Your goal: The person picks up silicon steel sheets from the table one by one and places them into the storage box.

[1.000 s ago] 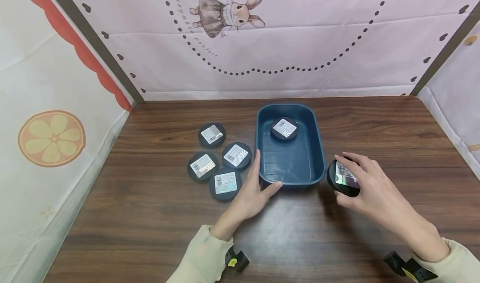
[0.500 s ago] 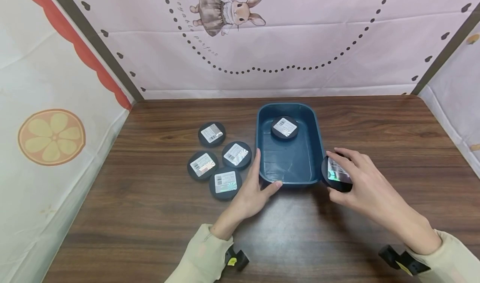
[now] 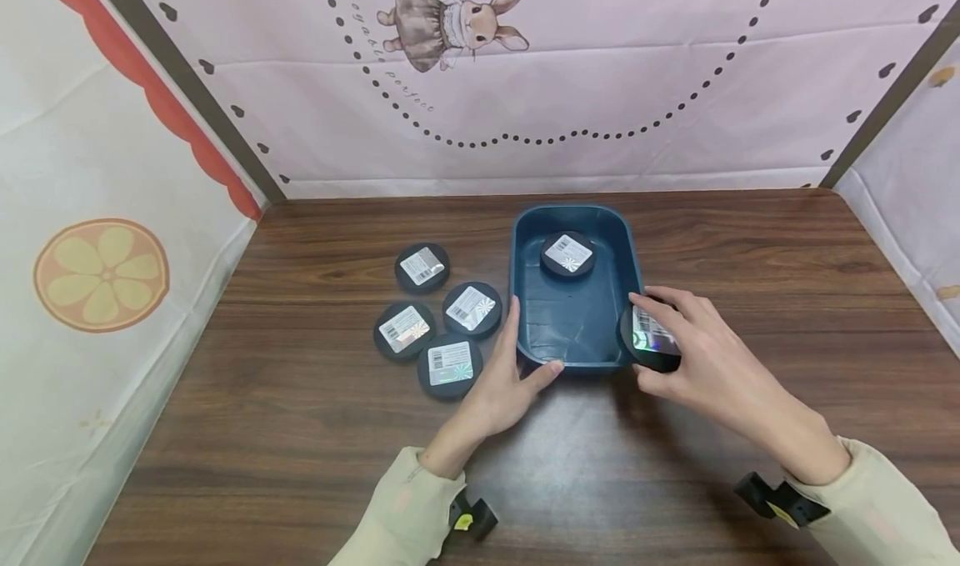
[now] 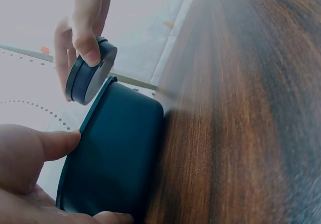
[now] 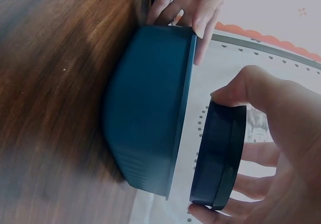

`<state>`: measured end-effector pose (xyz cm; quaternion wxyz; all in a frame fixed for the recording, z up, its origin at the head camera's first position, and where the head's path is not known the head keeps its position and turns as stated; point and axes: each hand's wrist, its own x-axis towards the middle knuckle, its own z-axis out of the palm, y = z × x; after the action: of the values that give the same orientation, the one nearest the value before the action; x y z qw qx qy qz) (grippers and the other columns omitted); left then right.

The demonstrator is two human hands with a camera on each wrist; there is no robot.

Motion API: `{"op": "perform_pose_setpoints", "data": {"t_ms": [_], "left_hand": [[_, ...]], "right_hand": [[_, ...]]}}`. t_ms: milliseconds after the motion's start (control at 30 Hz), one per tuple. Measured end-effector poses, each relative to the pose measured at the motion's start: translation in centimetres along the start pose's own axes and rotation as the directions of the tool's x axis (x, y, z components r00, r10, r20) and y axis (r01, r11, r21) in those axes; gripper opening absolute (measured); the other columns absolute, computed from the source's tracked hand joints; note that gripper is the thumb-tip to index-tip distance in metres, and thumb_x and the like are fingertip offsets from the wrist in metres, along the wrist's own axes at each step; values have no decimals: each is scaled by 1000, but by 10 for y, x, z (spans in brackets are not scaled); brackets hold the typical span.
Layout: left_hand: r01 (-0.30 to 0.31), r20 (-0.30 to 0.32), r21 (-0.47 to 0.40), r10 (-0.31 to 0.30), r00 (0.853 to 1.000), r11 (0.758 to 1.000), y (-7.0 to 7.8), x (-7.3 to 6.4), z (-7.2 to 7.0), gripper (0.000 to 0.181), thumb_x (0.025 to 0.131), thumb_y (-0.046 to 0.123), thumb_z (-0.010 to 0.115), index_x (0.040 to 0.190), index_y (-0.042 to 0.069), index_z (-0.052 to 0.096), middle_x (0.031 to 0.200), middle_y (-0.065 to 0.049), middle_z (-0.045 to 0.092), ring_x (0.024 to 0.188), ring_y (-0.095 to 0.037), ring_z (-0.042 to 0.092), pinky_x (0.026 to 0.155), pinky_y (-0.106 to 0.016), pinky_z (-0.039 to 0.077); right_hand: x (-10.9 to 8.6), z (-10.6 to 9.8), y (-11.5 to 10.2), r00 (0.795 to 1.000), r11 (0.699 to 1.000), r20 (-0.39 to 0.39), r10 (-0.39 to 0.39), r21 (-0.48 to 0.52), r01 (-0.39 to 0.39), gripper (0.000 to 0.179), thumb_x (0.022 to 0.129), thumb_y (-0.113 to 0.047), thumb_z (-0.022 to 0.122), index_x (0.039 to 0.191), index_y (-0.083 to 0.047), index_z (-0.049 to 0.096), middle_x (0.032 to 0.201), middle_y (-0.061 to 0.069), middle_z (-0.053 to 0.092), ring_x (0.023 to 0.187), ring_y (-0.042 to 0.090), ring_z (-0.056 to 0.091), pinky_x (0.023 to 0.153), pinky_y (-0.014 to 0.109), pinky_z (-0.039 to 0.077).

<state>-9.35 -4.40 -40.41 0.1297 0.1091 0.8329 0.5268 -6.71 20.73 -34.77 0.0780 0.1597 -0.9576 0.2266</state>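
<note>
A blue plastic bin stands on the table, with one flat round black container lying inside near its far end. My left hand rests at the bin's near left corner, fingers straight along the side and thumb on the front rim. My right hand grips another flat round black container by its edge, between thumb and fingers. This one is held at rim height over the bin's right side, its label facing up in the head view. In the right wrist view, the gripped container is beside the bin's rim.
Several more labelled round black containers lie grouped on the wooden table, left of the bin. Behind the table hangs a pale cloth with a printed rabbit; another cloth covers the left side.
My right hand has moved left with its round black container, from beside the bin to over its right rim. The left hand and the other containers stay where they were.
</note>
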Motion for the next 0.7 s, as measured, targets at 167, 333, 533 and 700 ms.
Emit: {"op": "perform_pose_setpoints", "data": {"t_ms": [167,333,533,700], "left_hand": [[11,2,8,-11,1000,1000,1,0,-1,98,95,31,68,162,18,-1,170,-15,4,157,-31,9,125,-53,15],[10,7,4,-10,1000,1000,1,0,-1,98,95,32,68,162,17,-1,169,-16,4,157,-31,9,125,-53,15],[10,15,-1,-10,1000,1000,1,0,-1,98,95,31,68,162,16,-2,169,-16,3,157,-31,8,125,-53,16],[31,29,-9,-31,999,999,3,0,-2,99,95,31,68,162,19,-4,170,-13,0,157,-28,7,126,-51,15]], "right_hand": [[6,1,-3,1000,1000,10,-16,-2,16,74,75,-17,80,143,-6,53,145,20,47,127,38,46,96,59,49],[13,4,-7,999,999,43,-33,7,33,74,76,-17,80,143,-5,52,146,22,46,129,39,46,97,60,49],[19,8,-10,997,998,50,-67,11,67,75,75,-15,80,143,-5,52,146,23,47,130,41,47,97,60,49],[24,10,-11,995,997,58,-81,6,81,74,75,-14,80,143,-5,52,146,23,48,129,41,48,96,59,50]]}}
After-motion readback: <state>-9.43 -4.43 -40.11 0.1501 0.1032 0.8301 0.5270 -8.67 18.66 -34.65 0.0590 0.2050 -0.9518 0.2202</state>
